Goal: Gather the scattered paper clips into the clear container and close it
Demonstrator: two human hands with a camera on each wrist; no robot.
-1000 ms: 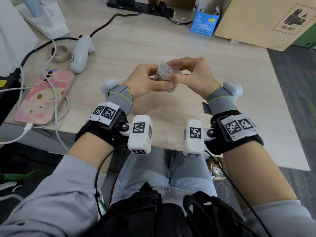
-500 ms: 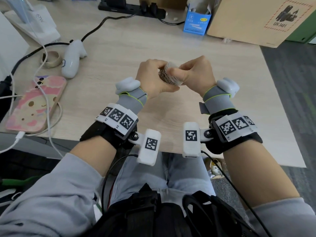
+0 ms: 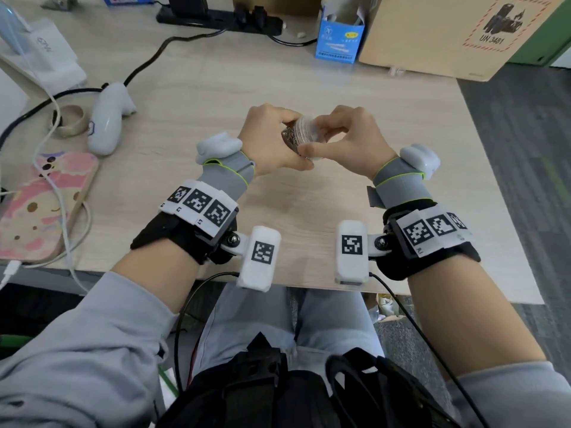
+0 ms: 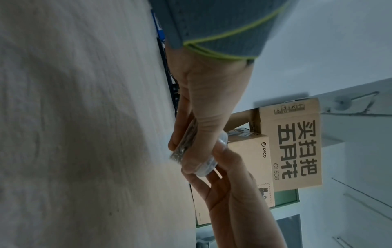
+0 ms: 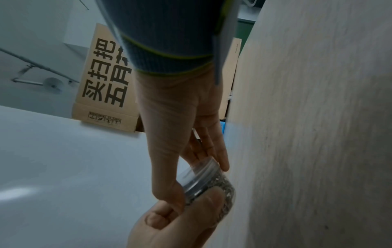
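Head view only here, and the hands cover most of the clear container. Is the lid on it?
Observer: Yes. The right wrist view shows the clear lid sitting on the clear container, with the right hand pinching its rim. I cannot tell whether it is fully tight.
Operator: How full is it?
Observer: Paper clips pack the base up to the lid's edge.
Operator: And the left hand's grip?
Observer: In the left wrist view, the left hand grips the base, thumb on one side and fingers on the other.
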